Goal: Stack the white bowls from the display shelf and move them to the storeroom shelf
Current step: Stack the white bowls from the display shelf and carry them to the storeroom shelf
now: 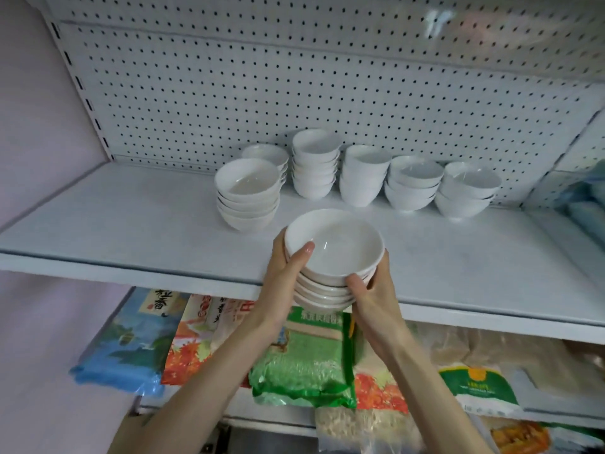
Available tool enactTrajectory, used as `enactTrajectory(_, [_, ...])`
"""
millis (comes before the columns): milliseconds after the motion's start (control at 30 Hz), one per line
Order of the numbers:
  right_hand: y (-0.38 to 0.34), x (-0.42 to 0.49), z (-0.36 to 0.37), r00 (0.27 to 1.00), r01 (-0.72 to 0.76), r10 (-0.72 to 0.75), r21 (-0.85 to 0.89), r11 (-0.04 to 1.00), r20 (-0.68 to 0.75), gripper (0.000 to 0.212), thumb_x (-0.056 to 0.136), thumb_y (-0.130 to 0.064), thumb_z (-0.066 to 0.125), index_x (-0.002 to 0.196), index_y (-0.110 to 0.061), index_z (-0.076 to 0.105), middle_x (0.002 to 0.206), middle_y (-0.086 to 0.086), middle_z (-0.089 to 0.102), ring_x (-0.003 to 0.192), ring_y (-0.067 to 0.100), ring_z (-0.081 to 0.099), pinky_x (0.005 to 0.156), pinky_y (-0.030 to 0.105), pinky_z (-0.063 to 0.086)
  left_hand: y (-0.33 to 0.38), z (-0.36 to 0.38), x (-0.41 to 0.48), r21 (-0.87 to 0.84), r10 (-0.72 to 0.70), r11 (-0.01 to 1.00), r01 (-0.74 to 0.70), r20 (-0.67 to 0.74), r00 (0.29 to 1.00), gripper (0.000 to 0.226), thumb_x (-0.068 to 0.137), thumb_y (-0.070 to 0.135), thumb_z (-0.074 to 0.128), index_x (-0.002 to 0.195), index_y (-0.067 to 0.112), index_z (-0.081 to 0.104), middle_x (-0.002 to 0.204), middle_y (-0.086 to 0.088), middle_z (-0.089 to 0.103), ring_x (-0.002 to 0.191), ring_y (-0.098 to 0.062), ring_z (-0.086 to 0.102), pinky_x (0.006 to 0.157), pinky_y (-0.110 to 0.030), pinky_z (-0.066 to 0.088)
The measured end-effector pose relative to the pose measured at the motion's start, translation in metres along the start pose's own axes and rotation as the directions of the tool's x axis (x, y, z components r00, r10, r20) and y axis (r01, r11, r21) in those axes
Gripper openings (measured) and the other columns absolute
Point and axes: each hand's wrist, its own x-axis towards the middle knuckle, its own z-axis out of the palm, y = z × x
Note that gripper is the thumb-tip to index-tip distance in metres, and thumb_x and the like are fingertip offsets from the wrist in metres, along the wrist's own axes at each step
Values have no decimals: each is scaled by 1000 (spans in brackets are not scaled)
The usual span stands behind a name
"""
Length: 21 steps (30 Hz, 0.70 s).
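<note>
I hold a stack of several white bowls (334,253) between both hands, just above the front edge of the white shelf (131,231). My left hand (284,283) grips the stack's left side, thumb hooked over the top rim. My right hand (373,290) grips the right side, thumb pressed on the rims. Several more stacks of white bowls stand on the shelf behind: one at the front left (248,194), a tall one (316,163) at the back, and others to the right (414,183).
A white pegboard (294,86) backs the shelf. The lower shelf holds bags of rice and grain: blue (131,342), green (304,355) and clear (491,371). A pale wall (32,126) bounds the left side. Blue packages (589,204) lie at the right edge.
</note>
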Motion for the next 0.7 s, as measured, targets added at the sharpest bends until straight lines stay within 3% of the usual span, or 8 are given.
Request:
enactTrajectory(167, [7,29,-22,1000,6,-5,-19,1000,16,84,64,-37,68,139,-25,33,123,-10,57,107,-4,58,84,12,48,-16,19,27,-46,-4,999,4,-20,1000,59,77,31,59,132,13,48,130,-10,61,121,-22,58,100,-33,48])
enactTrajectory(300, [16,47,-28,997,15,-13,-28,1000,73,77,72,-16,66,140,-17,30,119,-10,56,100,-11,58,79,7,46,-27,20,40,-32,16,999,-19,-100,995,60,76,33,63,130,12,49,131,-12,60,123,-23,57,106,-40,44])
enactTrajectory(400, [24,53,-26,996,14,-14,-7,1000,83,83,69,-24,70,141,-18,29,124,-10,56,108,-7,57,84,8,46,-29,18,47,-16,19,1000,-22,-124,992,69,75,34,64,136,8,45,134,-13,58,126,-23,54,111,-45,39])
enactTrajectory(533, [31,63,-25,996,10,-10,-3,1000,89,86,65,-30,67,142,-22,29,128,-11,54,112,-5,55,88,9,45,-32,15,55,52,41,998,-35,-118,992,85,66,49,67,140,15,43,133,-4,59,124,-17,56,111,-43,39])
enactTrajectory(700, [36,80,-26,992,32,-30,-16,999,120,88,65,-36,66,143,-21,28,128,-12,53,113,-7,53,87,7,42,-31,14,67,74,45,997,-37,-115,992,84,69,48,67,145,23,39,135,2,59,126,-14,54,113,-44,37])
